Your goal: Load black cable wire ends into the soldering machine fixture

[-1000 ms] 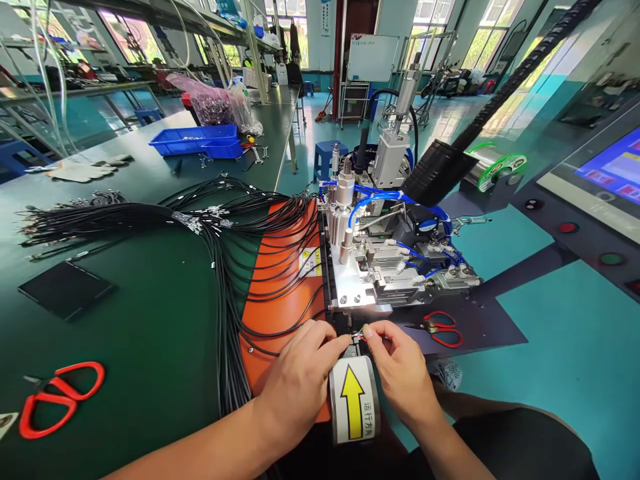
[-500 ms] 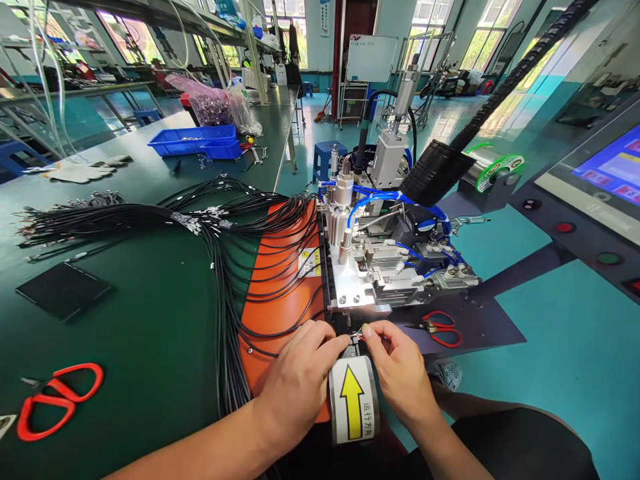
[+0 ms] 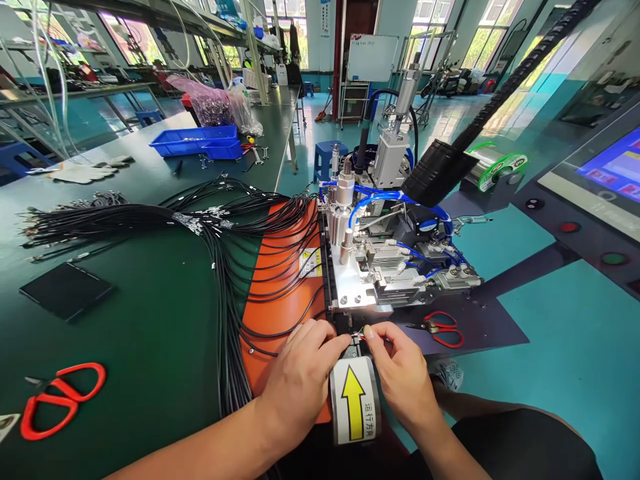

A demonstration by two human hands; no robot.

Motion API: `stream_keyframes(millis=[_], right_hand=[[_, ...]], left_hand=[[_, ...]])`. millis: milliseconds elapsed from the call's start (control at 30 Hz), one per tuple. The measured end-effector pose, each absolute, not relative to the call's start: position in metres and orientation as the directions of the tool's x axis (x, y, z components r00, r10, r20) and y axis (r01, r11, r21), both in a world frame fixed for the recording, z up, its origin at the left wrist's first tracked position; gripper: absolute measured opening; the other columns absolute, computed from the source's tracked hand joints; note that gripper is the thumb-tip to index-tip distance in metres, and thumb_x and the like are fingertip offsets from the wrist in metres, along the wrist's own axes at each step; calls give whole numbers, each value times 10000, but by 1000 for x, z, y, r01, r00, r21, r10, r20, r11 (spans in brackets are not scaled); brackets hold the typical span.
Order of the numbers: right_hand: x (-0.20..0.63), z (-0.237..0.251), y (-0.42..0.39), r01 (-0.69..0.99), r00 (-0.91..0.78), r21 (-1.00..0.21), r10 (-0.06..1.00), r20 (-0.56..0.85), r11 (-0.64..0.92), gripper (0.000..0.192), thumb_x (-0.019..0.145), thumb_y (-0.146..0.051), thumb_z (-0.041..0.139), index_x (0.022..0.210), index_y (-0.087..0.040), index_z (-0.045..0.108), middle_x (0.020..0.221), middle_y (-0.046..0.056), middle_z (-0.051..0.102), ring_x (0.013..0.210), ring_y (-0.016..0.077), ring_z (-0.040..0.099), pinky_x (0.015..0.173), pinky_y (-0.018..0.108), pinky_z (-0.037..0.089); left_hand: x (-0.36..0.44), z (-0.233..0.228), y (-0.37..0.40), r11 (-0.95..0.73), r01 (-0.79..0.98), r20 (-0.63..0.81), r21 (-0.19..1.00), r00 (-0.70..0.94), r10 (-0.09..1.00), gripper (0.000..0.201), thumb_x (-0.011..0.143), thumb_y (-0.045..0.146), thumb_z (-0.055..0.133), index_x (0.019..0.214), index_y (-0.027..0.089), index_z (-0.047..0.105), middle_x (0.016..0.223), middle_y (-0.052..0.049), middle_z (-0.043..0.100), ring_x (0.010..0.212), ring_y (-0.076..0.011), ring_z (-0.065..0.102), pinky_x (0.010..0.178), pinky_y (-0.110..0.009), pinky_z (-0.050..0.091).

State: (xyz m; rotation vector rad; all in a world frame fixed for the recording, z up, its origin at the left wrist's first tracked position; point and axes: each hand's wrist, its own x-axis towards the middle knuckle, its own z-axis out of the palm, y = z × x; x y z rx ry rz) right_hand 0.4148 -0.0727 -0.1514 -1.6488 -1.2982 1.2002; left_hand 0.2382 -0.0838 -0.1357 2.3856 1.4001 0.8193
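Workshop w/ long green desk point(image 3: 125, 320); windows and benches in bkgd. Orange mat point(image 3: 280, 300) lies on desk, left of the machine point(image 3: 380, 267).

Wire ends point(image 3: 359, 335): thin coloured leads, located at the machine's front edge, just above the arrow label point(image 3: 354, 403). Small; detail not resolvable.

L hand point(image 3: 300, 380): fingers pinched together at the wire ends, thumb and forefinger tips at the leads from the left. Hand rests over the mat's lower edge.

R hand point(image 3: 403, 373): grip closed, thumb and forefinger tips pinching the wire ends from the right. Fingertips of both hands nearly touch.

Cable bundle point(image 3: 220, 267): black cables fan across desk and mat, running down beside the L forearm.

Red snips point(image 3: 440, 328): on dark plate, right of R hand, apart from it.

Red scissors point(image 3: 60, 397): on desk, far left, well apart from hands.

Blue tray point(image 3: 197, 141): far end of desk.

Screen point(image 3: 610, 167): right edge, lit.
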Motion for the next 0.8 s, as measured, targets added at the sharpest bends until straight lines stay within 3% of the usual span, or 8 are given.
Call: stream_keyframes(millis=[533,800], right_hand=[[414,-153,-75,359,58,-909,977,-203,-210,379,952,-543,487,836,-201,605,714,2,589,646,151,523,588,247,397],[413,-166,-77,376,69,-924,996,-54,-76,334,971,-497,478,844,-205,580,790,3,593,702,148,548,659,253,433]], left_hand=[[238,-137,-82,-504,721,330,475,385,862,218,949,124,496,1064,181,672,916,-68,581,826,-220,495,740,-358,462],[238,-136,-81,-501,726,331,471,381,863,219,964,146,481,1060,183,675,932,-68,593,829,-217,497,743,-349,468]])
